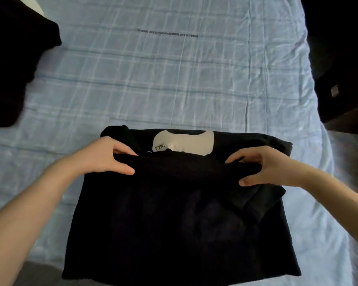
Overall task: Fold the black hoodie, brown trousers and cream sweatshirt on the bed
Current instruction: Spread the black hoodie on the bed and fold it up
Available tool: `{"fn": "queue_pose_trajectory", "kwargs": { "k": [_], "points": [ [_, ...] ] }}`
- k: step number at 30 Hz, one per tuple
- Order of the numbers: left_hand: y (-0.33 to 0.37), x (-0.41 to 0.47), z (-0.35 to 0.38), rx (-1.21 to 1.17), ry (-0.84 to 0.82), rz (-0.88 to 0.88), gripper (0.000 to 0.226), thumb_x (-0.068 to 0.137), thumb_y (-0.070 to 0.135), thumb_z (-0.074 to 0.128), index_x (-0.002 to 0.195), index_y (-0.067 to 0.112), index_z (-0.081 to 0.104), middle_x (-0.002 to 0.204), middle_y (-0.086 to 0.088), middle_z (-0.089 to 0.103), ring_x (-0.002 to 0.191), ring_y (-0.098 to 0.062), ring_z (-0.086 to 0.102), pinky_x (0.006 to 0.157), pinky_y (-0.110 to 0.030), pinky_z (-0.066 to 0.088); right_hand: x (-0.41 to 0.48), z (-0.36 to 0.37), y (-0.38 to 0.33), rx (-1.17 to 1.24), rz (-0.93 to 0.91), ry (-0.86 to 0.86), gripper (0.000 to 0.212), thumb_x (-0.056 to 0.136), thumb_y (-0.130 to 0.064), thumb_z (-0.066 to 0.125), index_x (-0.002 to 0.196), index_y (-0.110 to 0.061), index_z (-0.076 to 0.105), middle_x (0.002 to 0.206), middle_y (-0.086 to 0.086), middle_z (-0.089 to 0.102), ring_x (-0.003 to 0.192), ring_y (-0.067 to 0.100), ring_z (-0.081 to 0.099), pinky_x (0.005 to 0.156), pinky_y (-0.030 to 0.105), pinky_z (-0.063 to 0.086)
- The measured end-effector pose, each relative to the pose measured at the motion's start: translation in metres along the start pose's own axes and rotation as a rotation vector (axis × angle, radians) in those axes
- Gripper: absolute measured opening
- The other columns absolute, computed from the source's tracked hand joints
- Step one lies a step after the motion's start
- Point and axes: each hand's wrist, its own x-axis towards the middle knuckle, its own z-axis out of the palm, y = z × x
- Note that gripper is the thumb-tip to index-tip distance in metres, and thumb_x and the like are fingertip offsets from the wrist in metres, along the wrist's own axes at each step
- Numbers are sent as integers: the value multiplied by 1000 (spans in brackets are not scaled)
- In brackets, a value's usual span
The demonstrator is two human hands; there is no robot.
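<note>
Folding of the black hoodie (174, 213) is the step in hand. The garment lies at the near middle of the bed (174, 79), collar end away from the person. The left hand (103, 157) and right hand (265, 168) are set well apart. Each is clamped on the same raised fold edge, thumb on the near side and fingers over the far side. That edge sits just short of the pale neck label (186, 142) (lettering reads PAKA).

By this evidence, the lower body is being doubled toward the collar. The next move calls for laying the edge level with the collar line, both hands advancing evenly, then pressing it flat.

A dark garment (12, 58) lies at the bed's far left and is cut off by the frame; its type cannot be determined. No cream sweatshirt is identifiable. The hood is not discernible, and the black layers at the hoodie's right side are hard to separate.
</note>
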Motion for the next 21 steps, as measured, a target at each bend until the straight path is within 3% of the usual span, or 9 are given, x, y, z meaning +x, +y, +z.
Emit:
{"fn": "queue_pose_trajectory", "kwargs": {
  "k": [3,6,14,18,21],
  "points": [
    [-27,-1,39,-31,41,-36,44,58,36,92,73,68,65,85,43,65,89,25,56,72,5,38,5,31,20,-10,-10,52,59,71,-15,89,111,-53,69,117,-27,68,113,-7,61,99,13,48],
    [-42,-1,54,-84,142,-33,45,56,41,92,79,69,65,87,40,67,91,22,59,72,5,39,7,38,29,-15,-14,114,60,69,-19,90,111,-56,69,113,-29,70,109,-10,63,89,2,44],
    [-20,-34,49,-140,250,7,41,56,40,91,94,44,76,89,21,74,88,5,67,88,-21,52,-25,43,-6,-78,19,251,65,68,-12,90,104,-62,70,106,-31,72,102,-13,64,83,-3,40],
    [-7,-90,42,-173,125,26,44,41,58,86,83,52,75,84,25,74,81,8,68,71,-10,51,-85,59,-39,-104,54,234,61,65,-26,88,111,-60,68,107,-34,70,101,-14,64,81,-1,44],
    [-21,-121,65,-42,14,-80,45,37,65,85,79,56,72,82,31,71,81,14,65,65,-5,47,-111,104,-34,-208,128,160,62,68,-26,90,116,-58,67,107,-39,67,103,-19,60,84,-3,40]
  ]
}}
